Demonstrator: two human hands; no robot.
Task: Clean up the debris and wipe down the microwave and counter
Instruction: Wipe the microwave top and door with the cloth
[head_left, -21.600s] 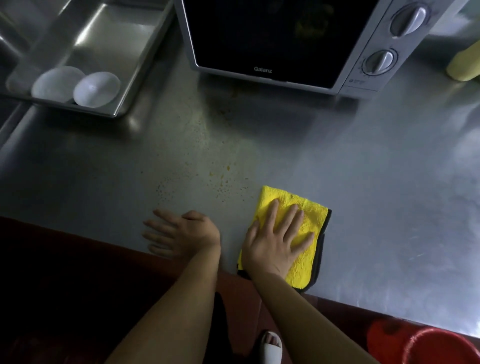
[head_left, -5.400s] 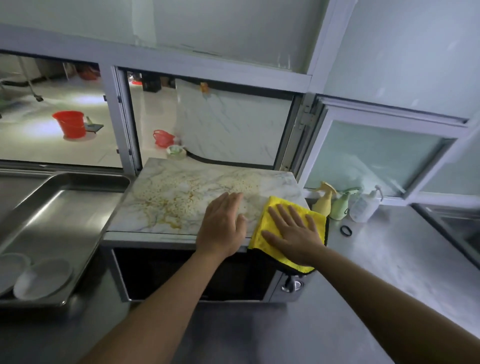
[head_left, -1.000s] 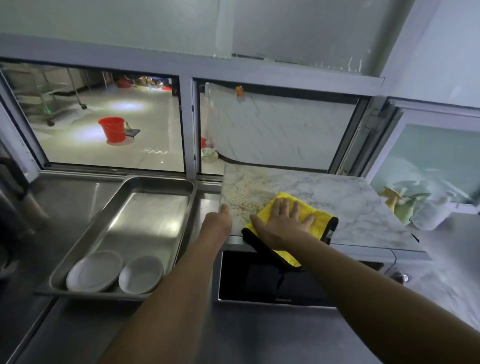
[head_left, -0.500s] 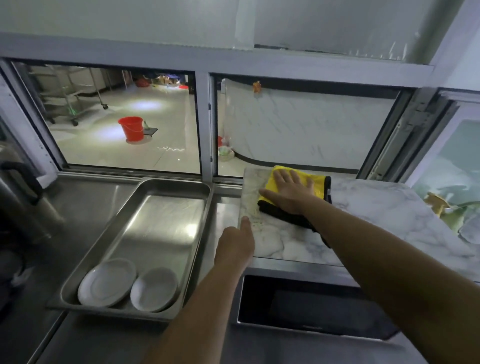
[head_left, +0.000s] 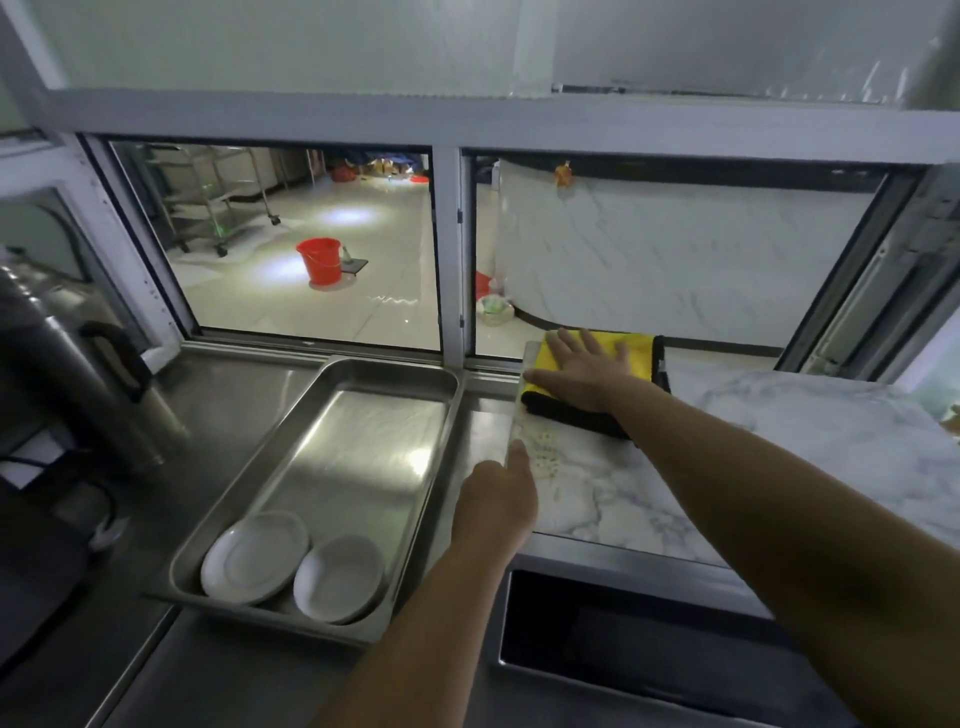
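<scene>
Steel counter (head_left: 249, 670) | marbled microwave (head_left: 727, 467) | right hand (head_left: 584, 371) flat, fingers spread on plush yellow cloth (head_left: 636, 353) | left hand (head_left: 496, 501) fingers hidden

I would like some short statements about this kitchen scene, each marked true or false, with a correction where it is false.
1. The right hand presses flat on the yellow cloth. True.
2. The cloth lies on the steel counter. False: it lies on the marbled microwave top, at its far left corner.
3. Two white dishes sit in the metal tray. True.
4. The left hand holds a dish. False: it holds nothing and is at the microwave top's left edge, near yellowish crumbs.
</scene>
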